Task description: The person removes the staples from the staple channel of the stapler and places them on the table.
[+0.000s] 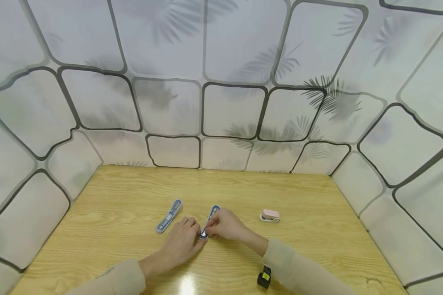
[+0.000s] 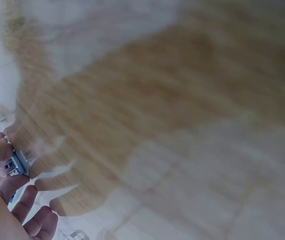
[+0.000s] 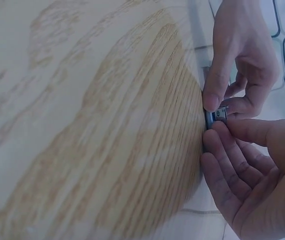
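Note:
A narrow blue-and-silver strip with rounded ends (image 1: 215, 210) slants on the table between the two hands. My left hand (image 1: 182, 239) rests beside its near end, with thumb and fingertips holding that end. From the other side my right hand (image 1: 227, 224) reaches in, and its thumb and index finger pinch a small shiny metal piece (image 3: 221, 114) at the near end. The fingers partly hide this piece, so its kind cannot be made out. A similar blue-and-silver strip (image 1: 168, 216) lies left of my left hand, untouched.
On the wooden table (image 1: 133, 188), a small pink-and-white stapler (image 1: 270, 215) stands right of my right hand. A black block with a yellow-green label (image 1: 264, 277) is beside the right sleeve. Patterned cloth walls (image 1: 232, 110) enclose the table's back and sides.

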Demonstrator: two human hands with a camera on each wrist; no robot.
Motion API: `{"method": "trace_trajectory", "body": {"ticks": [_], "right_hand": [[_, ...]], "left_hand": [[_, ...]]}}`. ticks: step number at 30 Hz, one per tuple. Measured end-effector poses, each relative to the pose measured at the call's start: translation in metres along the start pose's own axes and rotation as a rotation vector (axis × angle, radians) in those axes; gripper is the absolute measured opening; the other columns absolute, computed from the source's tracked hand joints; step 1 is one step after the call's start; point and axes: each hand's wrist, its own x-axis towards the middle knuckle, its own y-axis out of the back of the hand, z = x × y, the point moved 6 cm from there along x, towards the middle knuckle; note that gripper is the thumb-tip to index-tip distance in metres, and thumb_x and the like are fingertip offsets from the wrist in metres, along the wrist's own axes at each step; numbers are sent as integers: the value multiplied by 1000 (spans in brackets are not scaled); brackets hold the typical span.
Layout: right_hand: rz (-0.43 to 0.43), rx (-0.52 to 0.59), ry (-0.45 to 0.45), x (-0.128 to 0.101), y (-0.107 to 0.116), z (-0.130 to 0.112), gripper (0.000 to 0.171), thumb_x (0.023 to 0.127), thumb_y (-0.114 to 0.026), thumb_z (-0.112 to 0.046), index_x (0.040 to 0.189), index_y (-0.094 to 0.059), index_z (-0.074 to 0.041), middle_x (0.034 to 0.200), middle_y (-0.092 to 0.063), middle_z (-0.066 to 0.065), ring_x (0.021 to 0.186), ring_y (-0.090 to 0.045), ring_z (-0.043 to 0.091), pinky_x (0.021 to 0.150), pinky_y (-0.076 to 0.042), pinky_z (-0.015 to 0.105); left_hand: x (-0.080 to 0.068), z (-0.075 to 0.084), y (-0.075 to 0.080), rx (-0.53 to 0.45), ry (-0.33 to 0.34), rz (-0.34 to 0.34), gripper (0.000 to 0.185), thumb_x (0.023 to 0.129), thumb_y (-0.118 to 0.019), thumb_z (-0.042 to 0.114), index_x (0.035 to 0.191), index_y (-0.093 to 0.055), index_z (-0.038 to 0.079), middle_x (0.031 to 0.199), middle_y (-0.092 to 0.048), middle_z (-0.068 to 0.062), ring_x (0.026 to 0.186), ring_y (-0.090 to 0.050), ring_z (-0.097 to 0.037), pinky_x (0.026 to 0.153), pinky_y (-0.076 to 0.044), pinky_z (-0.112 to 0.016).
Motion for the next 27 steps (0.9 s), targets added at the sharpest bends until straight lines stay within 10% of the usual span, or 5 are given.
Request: {"method": "trace_trajectory", "body": {"ticks": [27], "right_hand": [[-16,89,-4,-7,25,6,13,96,-75,-9,93,-79,3,84,-80,16,69,-74,13,63,-62,28]], "left_hand": [[1,1,-1,13,14,3,28,87,-85,37,85,-70,13,91,-64,2,82,-53,-12,73,-48,-28]]}}
